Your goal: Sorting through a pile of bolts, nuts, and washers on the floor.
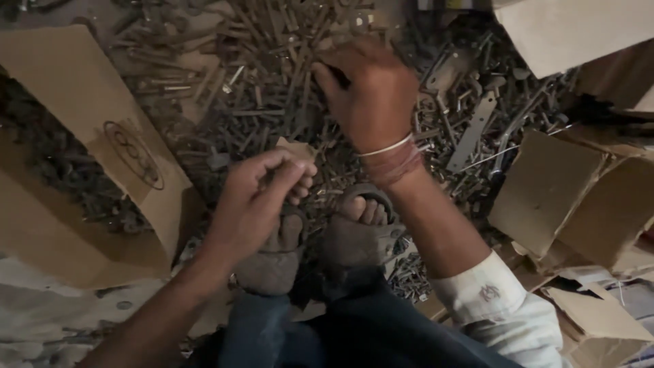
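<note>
I am digging my right hand (371, 95), fingers curled, into the heap of dark metal bolts (272, 116); nearer me, my left hand (255, 197) is pinching something small; most remain unsorted.

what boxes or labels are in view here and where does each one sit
Flattened brown carton, left, on the bolt pile; dark oval emblem printed on it.
Torn brown carton, right, flaps open.
Pale cardboard flap, top right corner.
No screens or signs.

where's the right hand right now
In the head view, the right hand reaches forward into the pile of metal bolts at top centre, beyond the left hand.
</note>
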